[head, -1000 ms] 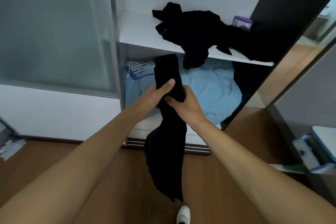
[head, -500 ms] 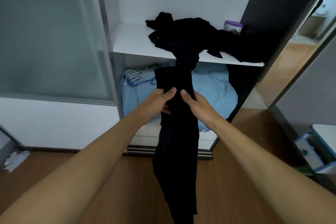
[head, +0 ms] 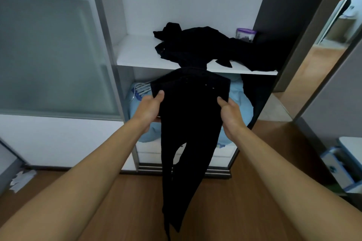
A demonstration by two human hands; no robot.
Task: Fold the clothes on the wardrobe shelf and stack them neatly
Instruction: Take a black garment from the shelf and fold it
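A pair of black trousers hangs in front of the wardrobe, waistband up and spread wide, legs dangling toward the floor. My left hand grips the waistband's left side, thumb on top. On the right side my right hand grips the waistband the same way. Behind them a heap of crumpled black clothes lies on the white wardrobe shelf, spreading to its right end.
A small purple-lidded container stands at the shelf's back right. Light blue bedding and white hangers fill the compartment below. A frosted sliding door is at left, wooden floor below, a blue-and-white box at right.
My hands have slid apart from the middle of the bunched garment to the two sides of its waistband, spreading it out flat. The view has moved closer to the shelf.
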